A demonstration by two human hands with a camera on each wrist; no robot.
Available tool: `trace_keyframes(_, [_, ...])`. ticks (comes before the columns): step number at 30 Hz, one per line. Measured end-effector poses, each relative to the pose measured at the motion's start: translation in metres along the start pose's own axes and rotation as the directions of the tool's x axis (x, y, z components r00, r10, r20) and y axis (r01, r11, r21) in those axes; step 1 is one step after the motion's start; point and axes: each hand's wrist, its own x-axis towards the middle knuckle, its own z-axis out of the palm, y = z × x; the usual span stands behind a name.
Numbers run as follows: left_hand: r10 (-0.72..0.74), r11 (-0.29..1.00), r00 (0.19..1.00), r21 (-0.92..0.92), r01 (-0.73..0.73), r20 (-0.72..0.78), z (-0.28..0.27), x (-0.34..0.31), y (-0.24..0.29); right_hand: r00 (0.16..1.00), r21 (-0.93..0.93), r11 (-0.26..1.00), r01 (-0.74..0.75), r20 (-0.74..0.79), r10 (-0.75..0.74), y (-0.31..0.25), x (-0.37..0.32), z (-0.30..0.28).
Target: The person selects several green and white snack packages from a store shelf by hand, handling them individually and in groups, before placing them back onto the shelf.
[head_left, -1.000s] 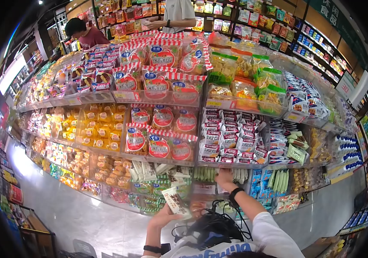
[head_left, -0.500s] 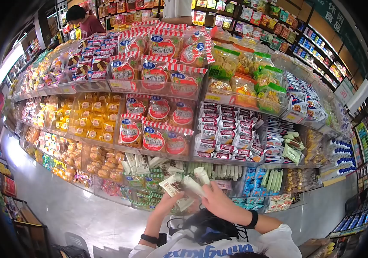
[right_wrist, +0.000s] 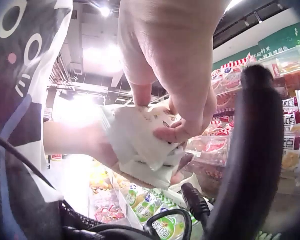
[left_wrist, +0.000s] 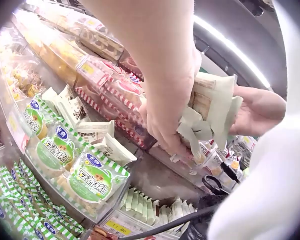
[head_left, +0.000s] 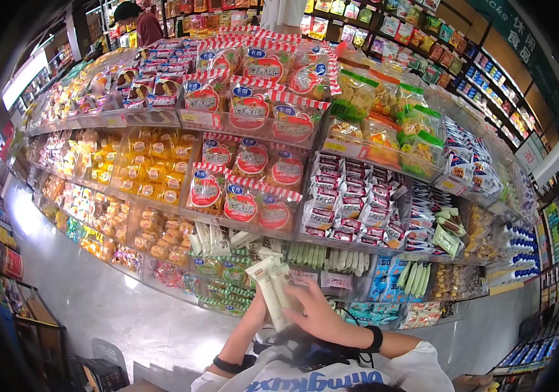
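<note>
In front of the chest my left hand (head_left: pixel 258 319) grips a small bundle of pale wrapped snack bars (head_left: pixel 271 291), standing tilted with their ends upward. Curled fingers of my right hand (right_wrist: pixel 172 75) pinch one of the bars (right_wrist: pixel 140 132) against the others, as the right wrist view shows. From the left wrist side, my left hand (left_wrist: pixel 167 112) wraps the bundle's near side, while the right hand (left_wrist: pixel 260 110) is behind it. Print on the wrappers is too blurred to read. Just beyond the hands, a shelf bin holds similar pale green bars (head_left: pixel 348 260).
Tiered clear bins rise ahead, with red-and-white striped snack bags (head_left: pixel 250 166), yellow packs (head_left: pixel 145 160) and small bars (head_left: pixel 348 196). More white bars (left_wrist: pixel 97 127) lie atop green-striped bags (left_wrist: pixel 92 177). A black cord (right_wrist: pixel 257 150) hangs near the right wrist. Another person (head_left: pixel 142 23) stands behind the display.
My right hand has come back from the pale green bars' bin with a bar and brought it to the bundle in my left hand. The bars now stand together.
</note>
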Motion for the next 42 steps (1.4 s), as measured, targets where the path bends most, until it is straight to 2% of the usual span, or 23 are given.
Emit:
trace_keyframes(2, [0.044, 0.997, 0.999, 0.065, -0.044, -0.005, -0.01, 0.009, -0.016, 1.0, -0.005, 1.0, 0.025, 0.008, -0.025, 0.008, 0.002, 0.001])
trace_keyframes(3, [0.126, 0.976, 0.992, 0.174, -0.128, 0.024, -0.01, 0.011, -0.016, 0.999, -0.013, 0.999, 0.037, -0.001, -0.037, 0.013, 0.003, 0.003])
trace_keyframes(4, [0.127, 0.983, 0.991, 0.129, -0.13, 0.034, -0.008, 0.008, -0.016, 0.999, -0.02, 0.999, 0.048, -0.01, -0.049, 0.015, 0.004, 0.004])
trace_keyframes(6, [0.13, 0.99, 0.99, 0.042, -0.133, 0.055, 0.002, 0.0, -0.008, 0.986, 0.194, 0.968, -0.16, 0.086, 0.146, 0.007, 0.004, -0.001])
trace_keyframes(7, [0.146, 0.988, 0.978, 0.038, -0.153, 0.148, -0.001, -0.001, -0.006, 0.961, 0.288, 0.919, -0.268, 0.149, 0.233, 0.003, 0.004, -0.003])
trace_keyframes(10, [0.17, 0.932, 0.985, 0.323, -0.167, 0.019, -0.005, 0.002, -0.021, 0.965, 0.318, 0.913, -0.255, 0.14, 0.22, 0.01, 0.001, -0.001])
trace_keyframes(11, [0.137, 0.902, 0.989, 0.404, -0.151, 0.065, -0.009, 0.001, -0.022, 0.965, 0.293, 0.922, -0.252, 0.14, 0.22, 0.01, 0.0, -0.001])
trace_keyframes(14, [0.157, 0.923, 0.987, 0.353, -0.153, 0.018, -0.007, -0.004, -0.021, 0.966, 0.269, 0.932, -0.241, 0.154, 0.206, 0.009, -0.002, -0.002])
trace_keyframes(15, [0.101, 0.951, 0.995, 0.295, -0.091, -0.019, -0.01, -0.002, -0.025, 0.966, 0.289, 0.926, -0.242, 0.162, 0.202, 0.01, -0.003, -0.003])
trace_keyframes(18, [0.028, 0.913, 0.997, 0.408, 0.003, -0.071, -0.005, -0.01, -0.015, 0.962, 0.287, 0.924, -0.253, 0.174, 0.209, 0.017, -0.004, -0.003])
trace_keyframes(20, [0.112, 0.883, 0.993, 0.461, -0.082, -0.038, -0.004, -0.013, -0.019, 0.973, 0.256, 0.942, -0.216, 0.133, 0.187, 0.024, -0.004, 0.0])
trace_keyframes(21, [0.126, 0.884, 0.991, 0.458, -0.097, -0.034, 0.0, -0.016, -0.015, 0.97, 0.351, 0.905, -0.242, 0.122, 0.212, 0.025, -0.004, 0.002])
trace_keyframes(24, [0.115, 0.888, 0.993, 0.451, -0.093, -0.021, 0.002, -0.018, -0.018, 0.943, 0.397, 0.856, -0.331, 0.099, 0.319, 0.02, -0.003, 0.004])
trace_keyframes(25, [0.093, 0.897, 0.995, 0.437, -0.071, -0.028, 0.005, -0.018, -0.013, 0.907, 0.403, 0.816, -0.414, 0.114, 0.404, 0.016, -0.002, 0.003])
trace_keyframes(26, [0.071, 0.907, 0.997, 0.419, -0.051, -0.034, 0.007, -0.017, -0.01, 0.896, 0.42, 0.793, -0.442, 0.158, 0.416, 0.02, -0.001, 0.004])
trace_keyframes(27, [0.076, 0.96, 0.997, 0.269, -0.073, 0.0, 0.005, -0.014, -0.009, 0.883, 0.431, 0.771, -0.469, 0.202, 0.425, 0.027, 0.0, 0.007])
trace_keyframes(31, [-0.003, 0.839, 1.0, 0.544, 0.012, -0.018, 0.007, -0.01, 0.009, 0.75, 0.503, 0.564, -0.655, 0.527, 0.4, 0.05, 0.009, 0.004])
trace_keyframes(34, [0.064, 0.808, 0.997, 0.589, -0.031, -0.035, -0.002, 0.002, -0.001, 0.721, 0.587, 0.419, -0.693, 0.582, 0.377, 0.052, 0.02, 0.001])
trace_keyframes(35, [0.078, 0.842, 0.996, 0.538, -0.044, -0.04, -0.009, 0.008, -0.01, 0.732, 0.595, 0.427, -0.681, 0.567, 0.377, 0.052, 0.024, 0.001])
trace_keyframes(37, [0.109, 0.973, 0.992, 0.21, -0.094, -0.061, -0.031, 0.036, -0.044, 0.757, 0.613, 0.444, -0.654, 0.533, 0.378, 0.053, 0.033, 0.001])
trace_keyframes(38, [0.123, 0.992, 0.99, 0.037, -0.12, -0.07, -0.037, 0.043, -0.052, 0.77, 0.624, 0.451, -0.638, 0.513, 0.379, 0.054, 0.037, 0.001])
trace_keyframes(39, [0.193, 0.977, 0.974, 0.112, -0.18, -0.117, -0.035, 0.041, -0.046, 0.752, 0.625, 0.42, -0.658, 0.523, 0.401, 0.056, 0.04, 0.002])
trace_keyframes(42, [0.121, 0.965, 0.971, 0.256, -0.066, -0.204, -0.031, 0.021, -0.015, 0.75, 0.675, 0.338, -0.656, 0.529, 0.397, 0.063, 0.049, 0.006])
